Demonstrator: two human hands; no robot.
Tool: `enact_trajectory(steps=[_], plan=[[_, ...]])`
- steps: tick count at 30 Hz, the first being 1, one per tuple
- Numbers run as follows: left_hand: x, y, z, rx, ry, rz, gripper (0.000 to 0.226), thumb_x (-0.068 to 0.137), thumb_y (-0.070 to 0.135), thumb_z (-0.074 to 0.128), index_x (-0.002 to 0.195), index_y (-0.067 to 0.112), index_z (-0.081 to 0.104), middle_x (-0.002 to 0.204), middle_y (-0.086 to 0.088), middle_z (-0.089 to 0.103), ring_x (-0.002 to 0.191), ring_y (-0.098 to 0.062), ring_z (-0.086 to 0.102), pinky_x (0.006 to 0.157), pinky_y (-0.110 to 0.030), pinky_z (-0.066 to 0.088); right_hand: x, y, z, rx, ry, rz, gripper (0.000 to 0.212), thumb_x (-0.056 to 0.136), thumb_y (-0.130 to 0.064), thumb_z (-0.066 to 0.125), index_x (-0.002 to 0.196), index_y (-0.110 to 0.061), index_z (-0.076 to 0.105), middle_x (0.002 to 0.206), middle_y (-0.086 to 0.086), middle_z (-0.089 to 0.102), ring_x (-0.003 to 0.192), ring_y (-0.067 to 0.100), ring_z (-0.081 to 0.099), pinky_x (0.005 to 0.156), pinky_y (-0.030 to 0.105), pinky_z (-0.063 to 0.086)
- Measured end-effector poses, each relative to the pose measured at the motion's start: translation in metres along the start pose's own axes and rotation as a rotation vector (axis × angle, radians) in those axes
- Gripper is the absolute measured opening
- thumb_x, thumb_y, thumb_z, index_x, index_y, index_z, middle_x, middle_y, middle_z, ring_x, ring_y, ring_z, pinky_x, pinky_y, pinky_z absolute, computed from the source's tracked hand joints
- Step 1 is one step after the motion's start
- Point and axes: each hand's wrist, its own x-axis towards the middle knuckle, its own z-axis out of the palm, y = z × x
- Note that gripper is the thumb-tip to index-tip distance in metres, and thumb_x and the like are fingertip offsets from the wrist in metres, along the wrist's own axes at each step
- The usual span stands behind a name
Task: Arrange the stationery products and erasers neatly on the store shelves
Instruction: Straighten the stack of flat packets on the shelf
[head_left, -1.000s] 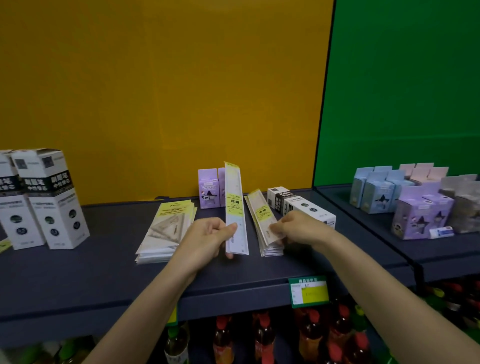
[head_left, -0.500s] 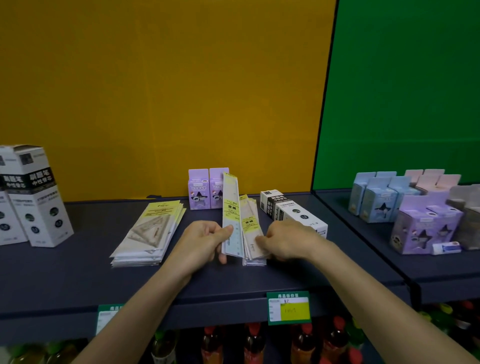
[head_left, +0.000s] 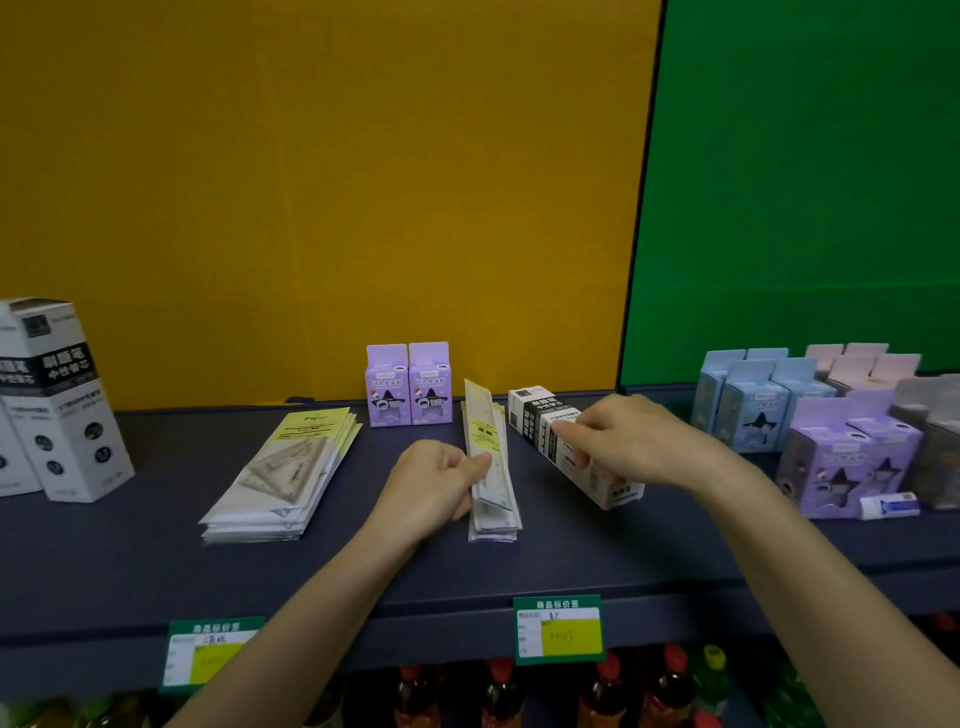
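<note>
A stack of packaged rulers (head_left: 493, 499) lies lengthwise on the dark shelf (head_left: 156, 577). My left hand (head_left: 434, 486) grips the top ruler pack (head_left: 480, 431) at its left edge, thumb on top, tilting it slightly above the stack. My right hand (head_left: 618, 441) rests over a long white and black refill box (head_left: 540, 421) lying just right of the rulers, fingers curled around its top and sides. Left of the rulers lies a stack of set-square packs (head_left: 285, 473). Two purple eraser boxes (head_left: 408, 387) stand behind at the yellow wall.
Tall white and black boxes (head_left: 62, 400) stand at the far left. On the right shelf section stand blue (head_left: 748, 400), pink (head_left: 857, 364) and purple boxes (head_left: 847, 462), with a small eraser (head_left: 888, 506) in front. Green price tags (head_left: 558, 629) hang on the shelf edge; bottles below.
My right hand left the ruler stack and moved right onto the white and black box. My left hand lowered the ruler pack onto the stack.
</note>
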Motion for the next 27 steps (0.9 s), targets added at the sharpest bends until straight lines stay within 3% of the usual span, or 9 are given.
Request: enact_trajectory(steps=[6, 11, 15, 23, 27], plan=[[0.006, -0.006, 0.004, 0.120, -0.047, -0.074, 0.055, 0.088, 0.035, 0.055, 0.039, 0.015, 0.043, 0.028, 0.003, 0.041, 0.029, -0.006, 0.033, 0.051, -0.024, 0.031, -0.002, 0.007, -0.008, 0.065, 0.019, 0.036, 0.046, 0.094, -0.048, 0.037, 0.059, -0.025, 0.055, 0.053, -0.005, 0.056, 0.059, 0.010, 0.052, 0.074, 0.038, 0.050], [0.011, -0.005, 0.002, 0.315, -0.110, -0.091, 0.047, 0.089, 0.041, 0.050, 0.050, 0.017, 0.041, 0.048, 0.001, 0.045, 0.048, -0.015, 0.039, 0.061, -0.028, 0.032, -0.001, 0.008, -0.008, 0.068, 0.005, 0.040, 0.044, 0.094, -0.048, 0.037, 0.062, -0.025, 0.057, 0.055, -0.005, 0.057, 0.061, 0.010, 0.052, 0.078, 0.040, 0.051], [0.011, 0.000, 0.000, 0.489, -0.104, -0.062, 0.052, 0.088, 0.044, 0.049, 0.048, 0.016, 0.032, 0.049, 0.002, 0.035, 0.052, -0.016, 0.037, 0.053, -0.027, 0.025, 0.004, 0.010, -0.009, 0.066, 0.011, 0.049, 0.043, 0.094, -0.048, 0.038, 0.062, -0.026, 0.057, 0.056, -0.005, 0.058, 0.063, 0.012, 0.054, 0.080, 0.041, 0.050], [0.014, 0.002, -0.001, 0.615, -0.079, -0.067, 0.049, 0.080, 0.056, 0.054, 0.053, 0.018, 0.040, 0.056, 0.004, 0.046, 0.069, -0.020, 0.051, 0.063, -0.029, 0.035, 0.018, 0.015, -0.011, 0.058, 0.067, 0.048, 0.036, 0.094, -0.044, 0.042, 0.067, -0.025, 0.058, 0.061, -0.007, 0.058, 0.061, 0.011, 0.053, 0.071, 0.035, 0.046], [0.020, 0.009, -0.010, 0.555, 0.069, 0.025, 0.038, 0.081, 0.056, 0.053, 0.076, 0.019, 0.048, 0.070, 0.005, 0.052, 0.079, -0.023, 0.053, 0.066, -0.031, 0.038, 0.033, 0.018, -0.006, 0.064, 0.172, 0.079, 0.022, 0.090, -0.044, 0.051, 0.089, -0.022, 0.056, 0.089, -0.002, 0.061, 0.090, 0.020, 0.058, 0.082, 0.039, 0.050]])
